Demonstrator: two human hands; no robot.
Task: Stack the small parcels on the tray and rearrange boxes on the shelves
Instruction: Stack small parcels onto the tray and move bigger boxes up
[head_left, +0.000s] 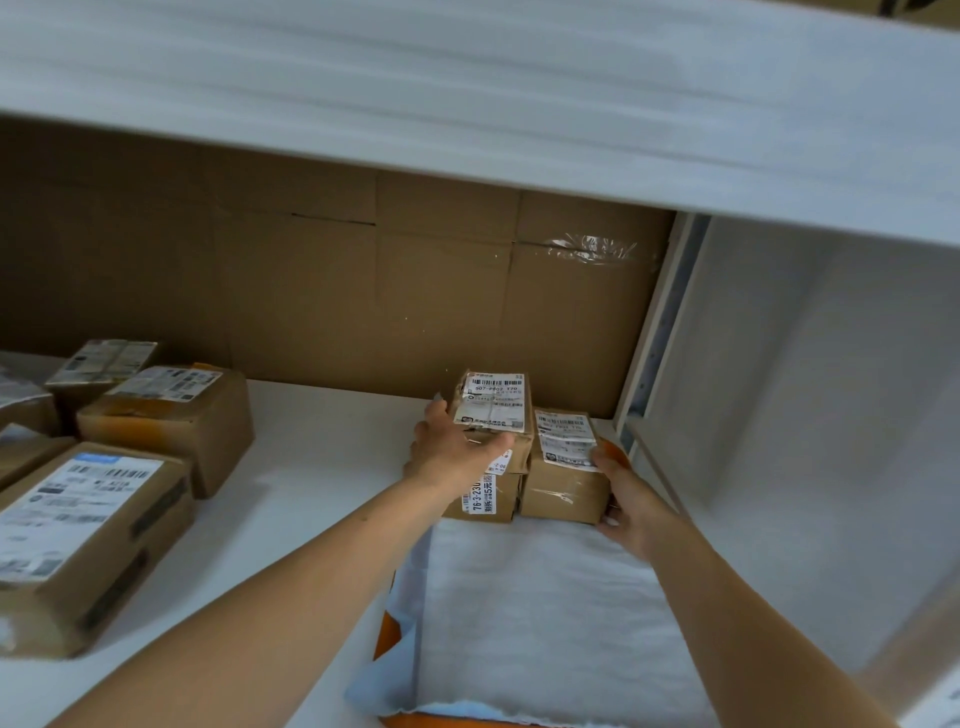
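Observation:
An orange tray (387, 639) lined with a white cloth (535, 613) lies on the white shelf at the lower right. At its far end stand small cardboard parcels. My left hand (452, 449) grips the top parcel (496, 402), which sits on a lower parcel (488, 499) marked 76-3-230. Beside them on the right is a third parcel (566, 467) with a white label, and my right hand (626, 501) holds its right side.
Larger cardboard boxes stand on the shelf at the left: one in front (88, 540), one behind it (171, 421), another further back (101, 364). A cardboard sheet (363, 275) lines the back. The upper shelf (467, 93) hangs overhead; a white side wall (810, 389) closes the right.

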